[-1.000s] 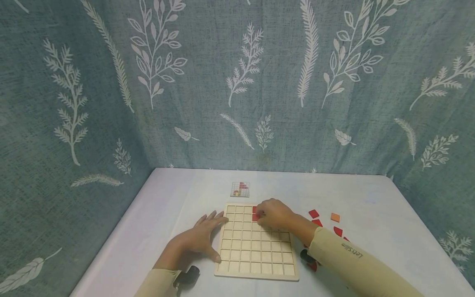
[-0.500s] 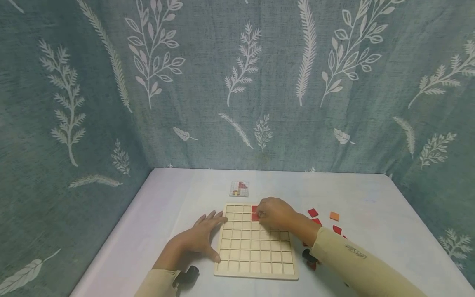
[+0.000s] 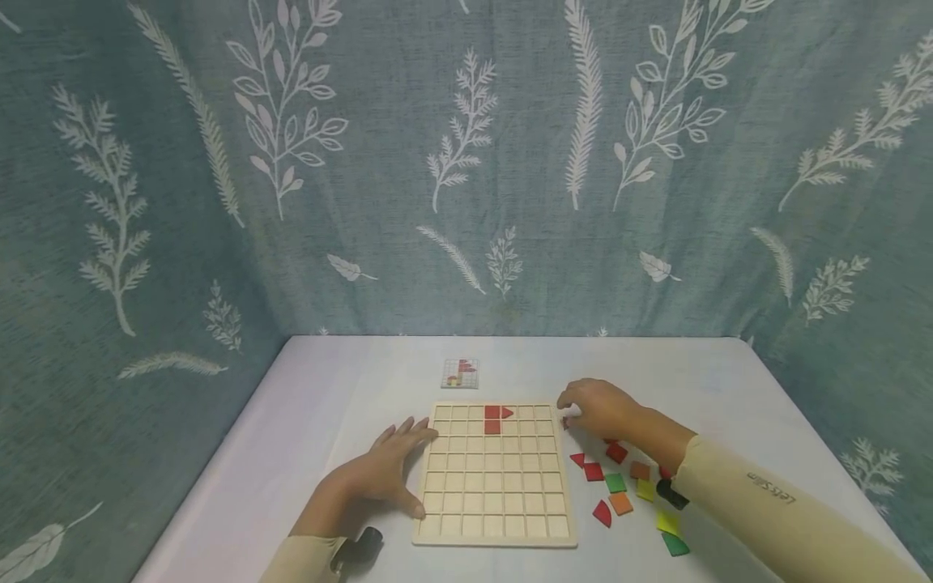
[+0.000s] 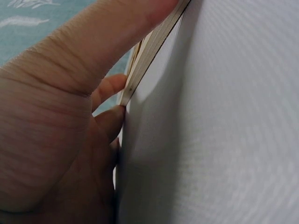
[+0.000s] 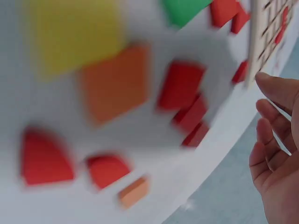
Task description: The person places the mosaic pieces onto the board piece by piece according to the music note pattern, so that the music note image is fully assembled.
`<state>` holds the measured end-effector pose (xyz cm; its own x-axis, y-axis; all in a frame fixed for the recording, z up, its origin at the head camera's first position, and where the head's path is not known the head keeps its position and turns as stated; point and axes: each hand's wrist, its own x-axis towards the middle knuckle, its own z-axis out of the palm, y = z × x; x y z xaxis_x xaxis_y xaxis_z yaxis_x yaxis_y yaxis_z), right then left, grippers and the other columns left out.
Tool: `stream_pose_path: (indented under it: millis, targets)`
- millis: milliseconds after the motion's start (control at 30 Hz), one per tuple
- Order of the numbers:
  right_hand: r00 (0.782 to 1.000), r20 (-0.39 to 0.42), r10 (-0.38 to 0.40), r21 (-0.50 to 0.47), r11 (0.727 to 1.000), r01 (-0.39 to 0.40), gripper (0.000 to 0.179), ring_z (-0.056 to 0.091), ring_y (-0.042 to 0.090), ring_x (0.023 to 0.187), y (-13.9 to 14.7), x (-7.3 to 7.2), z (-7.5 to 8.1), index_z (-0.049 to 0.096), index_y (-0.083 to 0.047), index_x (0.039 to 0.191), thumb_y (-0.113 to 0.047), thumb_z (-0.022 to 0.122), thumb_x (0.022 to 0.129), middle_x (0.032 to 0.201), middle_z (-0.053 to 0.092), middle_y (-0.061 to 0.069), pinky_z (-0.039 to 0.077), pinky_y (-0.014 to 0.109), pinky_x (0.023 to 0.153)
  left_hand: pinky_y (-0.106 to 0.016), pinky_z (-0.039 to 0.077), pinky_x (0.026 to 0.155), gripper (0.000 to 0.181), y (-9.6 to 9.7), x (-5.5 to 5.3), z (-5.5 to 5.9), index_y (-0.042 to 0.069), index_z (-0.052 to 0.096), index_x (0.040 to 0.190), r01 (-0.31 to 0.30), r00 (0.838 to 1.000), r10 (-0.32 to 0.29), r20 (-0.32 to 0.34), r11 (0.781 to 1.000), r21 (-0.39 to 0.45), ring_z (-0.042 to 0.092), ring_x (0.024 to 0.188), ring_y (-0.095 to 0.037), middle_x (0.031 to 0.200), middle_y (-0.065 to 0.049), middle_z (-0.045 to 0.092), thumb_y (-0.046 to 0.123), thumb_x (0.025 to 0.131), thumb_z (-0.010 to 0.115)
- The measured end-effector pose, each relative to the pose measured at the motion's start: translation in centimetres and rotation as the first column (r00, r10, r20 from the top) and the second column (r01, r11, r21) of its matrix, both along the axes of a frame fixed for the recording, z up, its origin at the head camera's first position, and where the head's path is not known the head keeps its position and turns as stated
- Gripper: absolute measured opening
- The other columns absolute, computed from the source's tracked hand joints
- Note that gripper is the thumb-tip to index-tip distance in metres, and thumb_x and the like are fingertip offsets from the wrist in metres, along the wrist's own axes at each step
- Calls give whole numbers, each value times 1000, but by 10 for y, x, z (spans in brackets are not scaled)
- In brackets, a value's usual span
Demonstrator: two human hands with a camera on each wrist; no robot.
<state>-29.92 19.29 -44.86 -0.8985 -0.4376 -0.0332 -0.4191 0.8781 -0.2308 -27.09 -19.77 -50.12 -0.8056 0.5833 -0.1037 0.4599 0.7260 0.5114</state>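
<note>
Left hand (image 3: 375, 478) at a gridded board (image 3: 474, 483), right hand (image 3: 598, 409) by its far right corner

In the head view, the pale wooden board lies flat on a white table (image 3: 692, 376). Two red squares (image 3: 492, 412) sit in its cells, one in front of the other, the farther one in the far row; a pointed red piece (image 3: 507, 413) lies just right of that one. The left hand is spread at the board's left edge, its fingers extended and touching. The right hand is just outside the far right corner with loosely bent fingers, and a small red piece (image 3: 565, 423) shows just under it. Loose tiles (image 3: 615, 482) — red, green, orange and yellow — lie scattered to the right of the board, some partly covered by the right arm. Behind the board lies a small picture card (image 3: 460, 374); beyond the table hangs a leaf-patterned curtain (image 3: 539, 178). Both arms wear cream sleeves (image 3: 773, 494).

In the left wrist view, the thumb reaches across to the board's edge, and fingertips meet that edge farther along — contact without a curled grip.

In the right wrist view, blurred tiles spread over the table, three red ones close together. The small red piece lies just beside the board's edge, near the thumb's tip; the right hand's thumb and fingers stand apart, the hand unclosed.
</note>
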Motion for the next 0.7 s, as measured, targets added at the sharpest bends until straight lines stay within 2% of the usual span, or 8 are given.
stream_pose_path:
  millis: [233,467,600,700]
  targets:
    - [992,81,-93,10,996,93,22,61,19,98,32,3,0,73,-16,104,-19,77,83,103,67,-3,54,42,89,-55,1,116,125,-1,1,1,15,39,147,8,1000,-8,-9,1000,6,8,146,-37,159,-14,22,66,43,84]
    - [980,127,-155,28,988,152,25,59,14,88,40,6,-3,73,-19,105,-23,80,81,98,66,-6,56,37,86,-54,0,116,126,-1,1,-4,18,39,148,-19,1000,19,-7,1000,-13,8,146,-36,159,-12,23,68,41,83]
    - [977,140,-160,44,987,156,24,60,15,88,44,8,-6,74,-18,104,-22,80,81,99,67,-5,56,37,85,-54,0,116,125,-1,0,-3,17,39,148,-4,1000,4,-3,1000,-1,8,146,-36,159,-12,22,67,42,83]
    - [981,147,-129,72,990,120,20,62,18,92,48,9,-7,75,-18,100,-20,80,81,100,68,-4,55,40,87,-55,0,116,124,-2,0,0,14,38,148,13,1000,-13,-1,1000,11,7,146,-36,159,-13,21,65,44,84]
